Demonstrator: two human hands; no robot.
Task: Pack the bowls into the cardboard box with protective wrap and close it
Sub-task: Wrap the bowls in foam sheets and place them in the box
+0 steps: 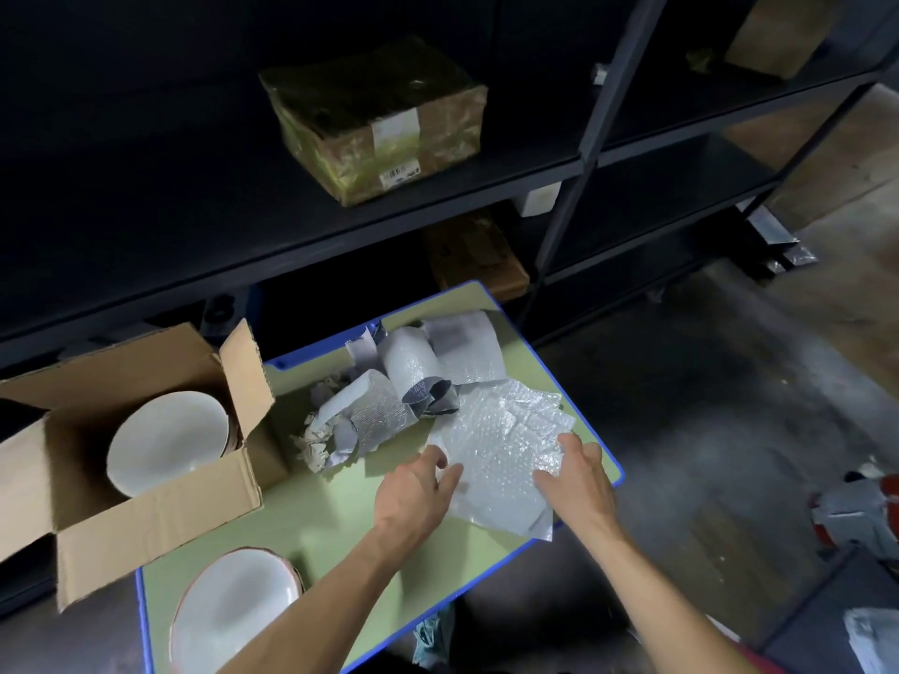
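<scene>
An open cardboard box stands on the left of the green table, with one white bowl lying tilted inside it. A second white bowl sits on the table's near left corner. A flat sheet of bubble wrap lies on the right side of the table. My left hand rests on the sheet's left edge and my right hand presses on its right part, fingers spread. Whether either hand grips the sheet is unclear.
A heap of rolled and crumpled wrap pieces lies at the back of the table. Dark metal shelving rises behind it, holding a taped box. Packaging scraps lie on the concrete floor at the right.
</scene>
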